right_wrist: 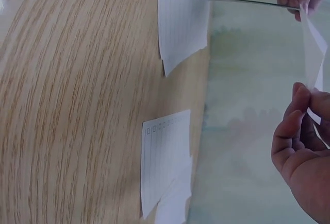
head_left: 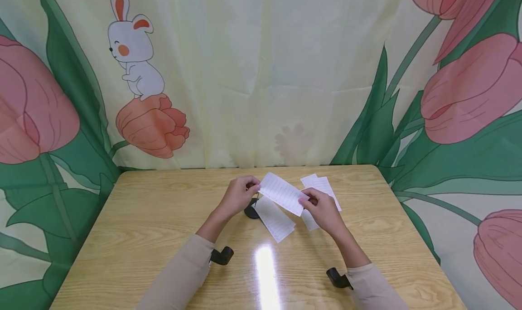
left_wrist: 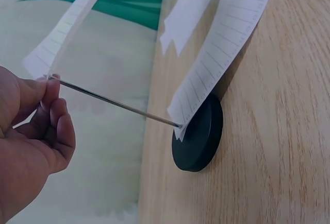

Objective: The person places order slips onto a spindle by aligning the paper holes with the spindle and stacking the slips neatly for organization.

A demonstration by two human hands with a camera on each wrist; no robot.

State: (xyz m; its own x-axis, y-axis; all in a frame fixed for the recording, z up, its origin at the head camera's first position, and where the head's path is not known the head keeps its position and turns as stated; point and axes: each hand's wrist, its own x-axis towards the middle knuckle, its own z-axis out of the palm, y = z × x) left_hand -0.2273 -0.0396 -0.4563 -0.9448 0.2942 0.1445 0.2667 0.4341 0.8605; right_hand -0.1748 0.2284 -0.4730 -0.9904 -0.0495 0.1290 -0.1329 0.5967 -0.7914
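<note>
A lined paper slip (head_left: 282,193) is stretched between both hands above the table. My left hand (head_left: 238,196) pinches its left corner at the top of a thin metal bill spike (left_wrist: 111,101); whether the tip has pierced the paper is hard to tell. My right hand (head_left: 325,210) grips the slip's opposite end between thumb and fingers. The spike rises from a round black base (left_wrist: 199,144). Low on its rod, lined slips (left_wrist: 219,54) are stuck through one end and fan out to the right.
More lined slips (head_left: 326,186) lie loosely overlapped at the right of the spike on the wooden table (head_left: 163,228). Behind the table's far edge hangs a curtain (head_left: 261,74) printed with tulips and a rabbit. Black camera mounts (head_left: 222,255) stick out from both wrists.
</note>
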